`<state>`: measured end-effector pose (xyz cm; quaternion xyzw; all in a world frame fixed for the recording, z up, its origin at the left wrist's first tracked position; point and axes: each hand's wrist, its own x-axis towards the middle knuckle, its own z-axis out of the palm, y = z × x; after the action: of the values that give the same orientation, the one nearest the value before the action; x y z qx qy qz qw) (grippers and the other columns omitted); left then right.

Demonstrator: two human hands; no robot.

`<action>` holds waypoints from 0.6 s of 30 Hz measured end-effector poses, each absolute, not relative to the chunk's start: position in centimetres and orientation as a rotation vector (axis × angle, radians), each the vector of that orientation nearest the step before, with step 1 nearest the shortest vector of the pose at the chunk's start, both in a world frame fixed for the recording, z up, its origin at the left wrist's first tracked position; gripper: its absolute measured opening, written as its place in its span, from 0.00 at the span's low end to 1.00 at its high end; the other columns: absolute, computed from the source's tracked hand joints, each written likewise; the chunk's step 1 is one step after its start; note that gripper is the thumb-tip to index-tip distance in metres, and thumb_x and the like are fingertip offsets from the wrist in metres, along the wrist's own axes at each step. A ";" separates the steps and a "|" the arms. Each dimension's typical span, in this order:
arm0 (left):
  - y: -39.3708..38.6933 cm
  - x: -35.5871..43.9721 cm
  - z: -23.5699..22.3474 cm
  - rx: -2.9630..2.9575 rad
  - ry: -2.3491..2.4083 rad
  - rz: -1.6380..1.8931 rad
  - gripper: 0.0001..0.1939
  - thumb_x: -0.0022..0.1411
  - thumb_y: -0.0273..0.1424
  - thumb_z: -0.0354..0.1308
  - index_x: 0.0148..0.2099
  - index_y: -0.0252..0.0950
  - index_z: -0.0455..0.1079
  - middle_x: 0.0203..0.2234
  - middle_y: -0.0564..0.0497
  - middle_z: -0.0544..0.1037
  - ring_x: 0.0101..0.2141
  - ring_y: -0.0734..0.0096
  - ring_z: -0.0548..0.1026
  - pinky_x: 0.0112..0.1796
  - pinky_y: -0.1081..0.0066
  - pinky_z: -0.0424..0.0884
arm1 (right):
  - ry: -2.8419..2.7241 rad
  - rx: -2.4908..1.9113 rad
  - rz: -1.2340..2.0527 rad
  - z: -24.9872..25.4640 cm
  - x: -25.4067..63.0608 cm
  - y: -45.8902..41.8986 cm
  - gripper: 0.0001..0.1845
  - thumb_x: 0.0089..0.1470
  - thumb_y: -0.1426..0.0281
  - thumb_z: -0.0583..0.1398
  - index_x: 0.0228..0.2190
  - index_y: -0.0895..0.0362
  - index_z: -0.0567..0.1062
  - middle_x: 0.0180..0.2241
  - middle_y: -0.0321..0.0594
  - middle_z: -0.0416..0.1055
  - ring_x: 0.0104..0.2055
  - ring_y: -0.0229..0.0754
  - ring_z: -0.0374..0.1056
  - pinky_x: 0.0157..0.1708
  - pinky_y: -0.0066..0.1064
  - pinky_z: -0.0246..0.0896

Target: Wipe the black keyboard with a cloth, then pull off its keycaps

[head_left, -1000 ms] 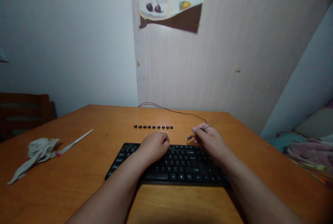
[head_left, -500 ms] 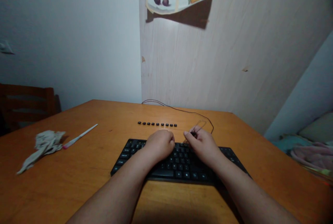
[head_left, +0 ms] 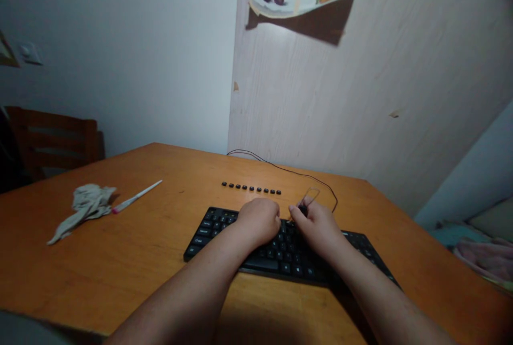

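A black keyboard [head_left: 262,265] lies on the wooden table under both hands. My left hand [head_left: 260,220] is closed with its knuckles up over the upper middle of the keyboard; its curled fingertips are hidden, so I cannot see what they grip. Pinched between the thumb and fingers of my right hand [head_left: 318,225] is a wire keycap puller [head_left: 303,209] with a black grip. A wire loop sticks up behind the hand, while the thin ends point down at the top rows of keys. Beyond the hands, several small black keycaps [head_left: 251,188] stand in a row.
A crumpled pale cloth [head_left: 90,201] and a white brush-like stick [head_left: 138,196] with a pink end lie on the left of the table [head_left: 132,270]. The black cable [head_left: 296,172] runs along the back. A wooden chair [head_left: 56,139] stands at far left.
The camera view has turned and tilted slightly, so everything sits further right in the picture. Both hands keep nearly the same pose over the keyboard, and the row of keycaps looks unchanged.
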<state>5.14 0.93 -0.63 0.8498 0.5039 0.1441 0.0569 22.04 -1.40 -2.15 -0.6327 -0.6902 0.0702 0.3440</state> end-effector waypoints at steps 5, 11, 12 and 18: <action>0.8 5.3 -0.6 2.588 1.530 0.445 0.14 0.58 0.31 0.49 0.36 0.39 0.77 0.34 0.44 0.81 0.38 0.54 0.78 0.37 0.61 0.74 | -1.840 -1.693 0.138 -2.2 21.8 -1.1 0.10 0.56 0.62 0.55 0.26 0.53 0.64 0.21 0.35 0.68 0.26 0.42 0.66 0.27 0.30 0.50; 0.7 5.4 -0.5 2.581 1.547 0.433 0.14 0.58 0.31 0.49 0.37 0.38 0.77 0.35 0.43 0.81 0.38 0.53 0.78 0.38 0.59 0.74 | -1.825 -1.728 0.171 -2.0 21.7 -0.8 0.09 0.55 0.64 0.55 0.26 0.54 0.64 0.21 0.35 0.68 0.25 0.42 0.65 0.26 0.30 0.50; 0.6 5.4 -0.5 2.578 1.548 0.433 0.14 0.58 0.31 0.49 0.37 0.38 0.77 0.35 0.43 0.80 0.39 0.53 0.78 0.38 0.58 0.74 | -1.815 -1.737 0.185 -2.1 21.8 -0.7 0.09 0.55 0.64 0.54 0.26 0.54 0.64 0.21 0.36 0.68 0.26 0.42 0.65 0.26 0.30 0.50; 0.1 5.6 0.0 2.573 1.548 0.386 0.13 0.58 0.30 0.50 0.38 0.36 0.77 0.37 0.40 0.80 0.41 0.51 0.77 0.40 0.58 0.74 | -1.857 -1.722 0.200 -2.3 21.7 -0.5 0.08 0.55 0.64 0.54 0.28 0.54 0.66 0.22 0.37 0.69 0.26 0.42 0.65 0.26 0.30 0.49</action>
<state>5.57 0.14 0.04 0.8484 0.5106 0.1272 0.0570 21.75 -0.55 -2.27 -0.6474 -0.6983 0.0751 0.2960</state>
